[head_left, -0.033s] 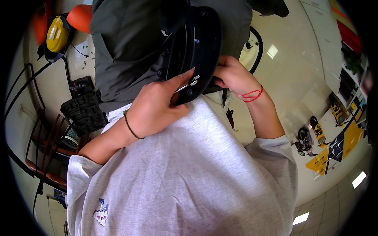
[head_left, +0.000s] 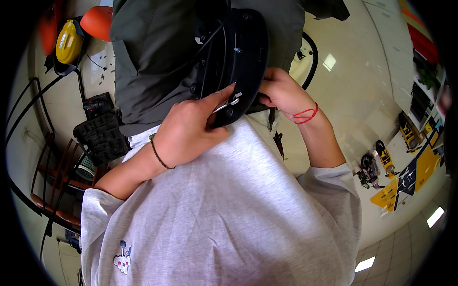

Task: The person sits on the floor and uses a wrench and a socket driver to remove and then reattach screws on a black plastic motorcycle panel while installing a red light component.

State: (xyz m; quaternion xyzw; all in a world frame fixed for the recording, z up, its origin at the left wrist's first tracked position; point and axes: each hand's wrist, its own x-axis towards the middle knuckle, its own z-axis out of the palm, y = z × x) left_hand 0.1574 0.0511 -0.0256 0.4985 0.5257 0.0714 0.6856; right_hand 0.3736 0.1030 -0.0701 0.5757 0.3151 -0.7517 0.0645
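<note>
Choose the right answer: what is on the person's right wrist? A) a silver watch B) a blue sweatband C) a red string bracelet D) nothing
C: a thin red string bracelet loops the wrist of the right hand gripping the black disc-shaped part.

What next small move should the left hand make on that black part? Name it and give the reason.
Probably keep pressing the small metal tool into the rim of the black round part. The left hand pinches the tool with its tip on the rim, and the right hand braces the part's far side.
</note>
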